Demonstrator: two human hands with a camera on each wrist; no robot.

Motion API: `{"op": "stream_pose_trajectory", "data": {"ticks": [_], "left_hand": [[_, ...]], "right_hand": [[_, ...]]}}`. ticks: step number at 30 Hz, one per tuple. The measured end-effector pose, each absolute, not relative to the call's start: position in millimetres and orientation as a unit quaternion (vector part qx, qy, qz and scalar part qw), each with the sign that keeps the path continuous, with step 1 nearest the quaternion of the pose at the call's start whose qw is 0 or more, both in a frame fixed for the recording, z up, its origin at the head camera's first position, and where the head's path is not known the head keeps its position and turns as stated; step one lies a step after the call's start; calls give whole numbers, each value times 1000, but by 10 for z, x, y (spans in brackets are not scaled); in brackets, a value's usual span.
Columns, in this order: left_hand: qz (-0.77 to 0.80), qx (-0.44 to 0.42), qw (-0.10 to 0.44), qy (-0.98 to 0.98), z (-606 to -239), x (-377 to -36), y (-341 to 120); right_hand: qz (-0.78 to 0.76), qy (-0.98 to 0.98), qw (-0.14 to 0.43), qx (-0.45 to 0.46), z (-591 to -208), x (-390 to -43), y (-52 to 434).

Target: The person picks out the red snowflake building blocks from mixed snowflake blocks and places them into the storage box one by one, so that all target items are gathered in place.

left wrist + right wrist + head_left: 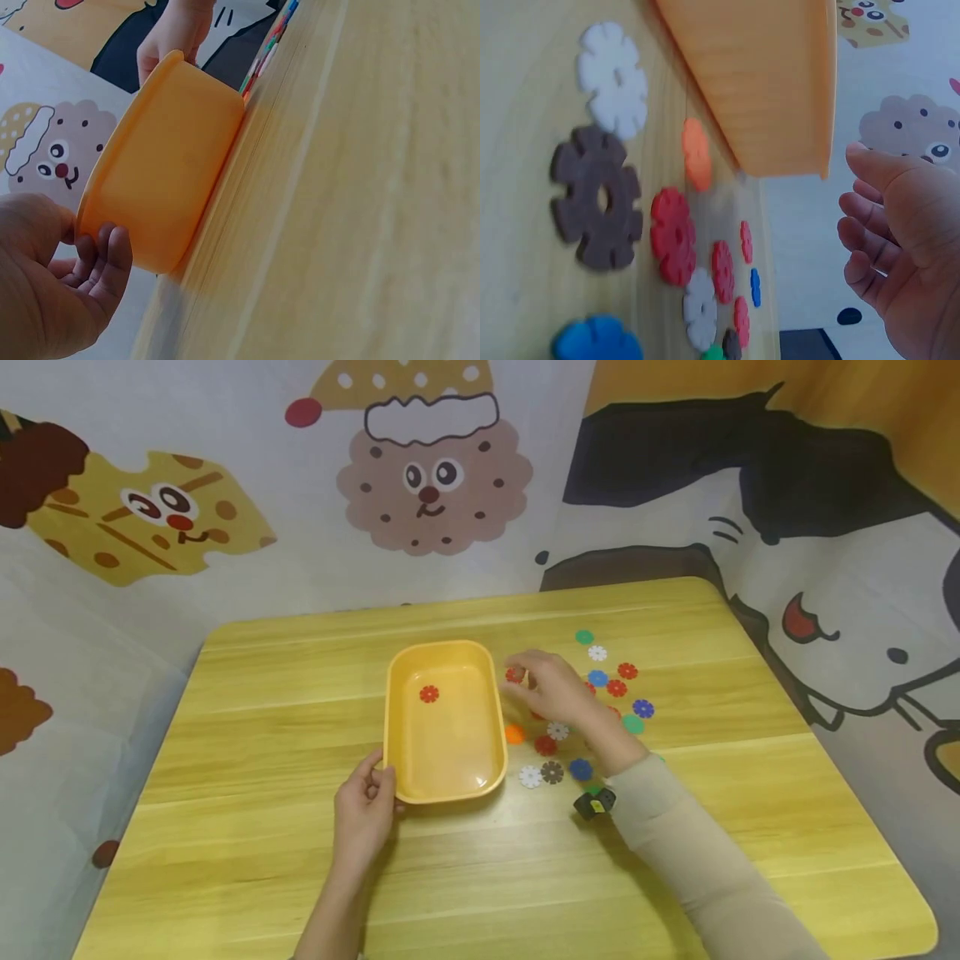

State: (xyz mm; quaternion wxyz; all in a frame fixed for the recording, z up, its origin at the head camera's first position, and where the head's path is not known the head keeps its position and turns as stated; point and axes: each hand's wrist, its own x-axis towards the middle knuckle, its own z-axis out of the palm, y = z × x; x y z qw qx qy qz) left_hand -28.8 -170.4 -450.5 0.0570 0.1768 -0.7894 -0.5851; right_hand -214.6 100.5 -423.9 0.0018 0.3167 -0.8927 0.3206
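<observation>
The right hand (551, 687) pinches a small red flower-shaped plastic disc (513, 675) between thumb and fingertips, just beside the far right rim of the shallow orange rectangular plastic tray (390, 710), above the surface. In the right wrist view the hand's (907, 247) fingers are loosely curled next to the tray's (765, 82) outer wall, and the pinched disc itself is not visible there.

The left hand (365, 810) holds the tray at its near left corner, thumb over the rim and fingers curled against the outer wall; the left wrist view shows those fingers (105, 259) touching the tray's (165, 165) side.

Inside the tray, toward its far end, lies a second red flower-shaped disc (429, 694).

The tray sits about mid-way across the pale wooden surface (262, 860). To the right of the tray a loose scatter of flat flower-shaped discs (600, 710) lies on the wood in green, white, blue, red, orange and brown. Nearest the tray's right wall is an orange disc (514, 734); near its right front corner lie a white disc (530, 777) and a brown disc (552, 772) side by side. A small black device (595, 802) sits at the right wrist, at the end of a beige sleeve (697, 860).

Beyond the tray, behind the surface, hangs a cloth backdrop with cartoon biscuit figures (431, 477).
</observation>
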Motion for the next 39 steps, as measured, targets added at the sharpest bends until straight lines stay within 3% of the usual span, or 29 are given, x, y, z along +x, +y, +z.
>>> {"op": "stream_pose_trajectory", "data": {"ticks": [10, 21, 39], "left_hand": [[-581, 173, 63, -793, -4525, -291, -1711], [-592, 186, 73, -781, -4527, -302, -1699], [-590, 180, 76, -783, -4526, -291, -1701]], "right_hand": [[291, -911, -29, 292, -4340, -2127, 1228], [253, -923, -114, 267, -4463, -2115, 1368], [247, -926, -147, 244, -4519, -2115, 1411]]}}
